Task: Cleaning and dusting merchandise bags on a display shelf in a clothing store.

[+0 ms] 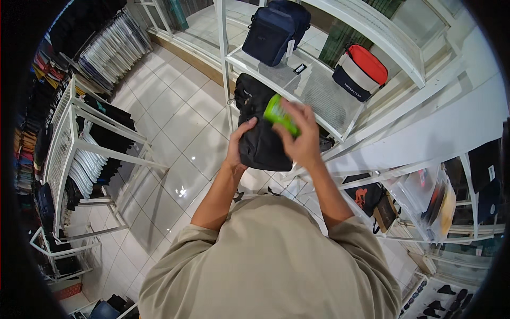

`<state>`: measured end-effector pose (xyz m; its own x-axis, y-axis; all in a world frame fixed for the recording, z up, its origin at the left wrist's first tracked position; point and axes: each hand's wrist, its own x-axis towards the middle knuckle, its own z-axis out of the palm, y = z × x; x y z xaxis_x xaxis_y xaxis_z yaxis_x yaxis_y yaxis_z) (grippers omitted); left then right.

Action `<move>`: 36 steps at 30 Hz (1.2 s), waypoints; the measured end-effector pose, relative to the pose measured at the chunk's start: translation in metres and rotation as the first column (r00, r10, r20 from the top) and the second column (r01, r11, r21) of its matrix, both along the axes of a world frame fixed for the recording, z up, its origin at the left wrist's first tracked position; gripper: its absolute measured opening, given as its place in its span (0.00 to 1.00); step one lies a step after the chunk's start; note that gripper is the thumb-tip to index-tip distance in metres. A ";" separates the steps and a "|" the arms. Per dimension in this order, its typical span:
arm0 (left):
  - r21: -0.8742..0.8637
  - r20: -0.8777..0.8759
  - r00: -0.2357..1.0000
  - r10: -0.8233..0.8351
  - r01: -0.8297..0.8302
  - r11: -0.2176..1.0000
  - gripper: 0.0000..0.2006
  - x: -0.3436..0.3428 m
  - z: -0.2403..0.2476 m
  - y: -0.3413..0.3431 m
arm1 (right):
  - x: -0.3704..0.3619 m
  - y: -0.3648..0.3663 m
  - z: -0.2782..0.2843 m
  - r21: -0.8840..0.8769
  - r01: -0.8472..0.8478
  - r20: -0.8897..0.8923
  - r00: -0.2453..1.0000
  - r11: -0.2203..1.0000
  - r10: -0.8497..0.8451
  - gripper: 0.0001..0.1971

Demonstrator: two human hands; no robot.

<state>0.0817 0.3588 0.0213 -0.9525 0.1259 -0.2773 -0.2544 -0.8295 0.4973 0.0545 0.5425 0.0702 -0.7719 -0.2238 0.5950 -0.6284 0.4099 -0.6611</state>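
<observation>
In front of me is a black fabric bag [264, 148], held up by my left hand [239, 141]. That hand grips the bag's left side, thumb on the front and the other fingers behind it. My right hand [305, 135] is closed around a bright green, hand-sized object [275, 112] with rounded ends. It is over the front of the bag; whether it touches the fabric I cannot tell. Motion blur and my fingers hide its exact kind. A small light mark shows near the bag's top left.
Just beyond the bag, a white mesh shelf [319, 98] carries a navy bag [276, 33] and a red, cream and navy pouch [361, 73]. Racks of hanging clothes [101, 154] stand to the left on white floor tiles [183, 141]. More bags [369, 196] hang at the right.
</observation>
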 end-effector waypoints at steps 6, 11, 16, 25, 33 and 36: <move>0.071 -0.036 0.999 -0.001 0.003 0.998 0.23 -0.006 0.002 -0.007 | 0.037 0.011 -0.004 -0.018 -0.276 0.041 0.960 0.961 0.277 0.32; 0.055 -0.017 0.993 0.113 -0.112 0.992 0.19 -0.010 -0.012 0.006 | 0.021 -0.007 -0.008 -0.010 -0.191 -0.094 0.977 0.981 0.190 0.29; 0.107 -0.011 0.997 0.073 -0.072 0.992 0.24 -0.006 -0.007 -0.008 | 0.050 0.026 -0.036 0.103 -0.231 0.068 0.972 0.967 0.225 0.29; 0.183 -0.064 0.994 0.091 -0.078 0.980 0.23 -0.006 -0.025 -0.012 | 0.058 0.008 -0.018 0.082 -0.196 0.006 0.981 0.977 0.196 0.29; 0.061 -0.050 0.986 0.156 -0.153 0.986 0.24 -0.005 -0.013 -0.009 | 0.057 0.038 -0.046 0.011 -0.075 -0.008 0.997 0.997 0.075 0.31; 0.086 -0.064 0.992 0.112 -0.106 0.991 0.23 -0.002 -0.012 -0.001 | 0.047 0.026 -0.035 0.121 -0.154 -0.055 0.985 0.981 0.161 0.30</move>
<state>0.0793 0.3576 0.0090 -0.9781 0.0402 -0.2043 -0.1284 -0.8889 0.4397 0.1013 0.5682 0.0352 -0.6824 -0.4100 0.6052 -0.7310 0.3741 -0.5707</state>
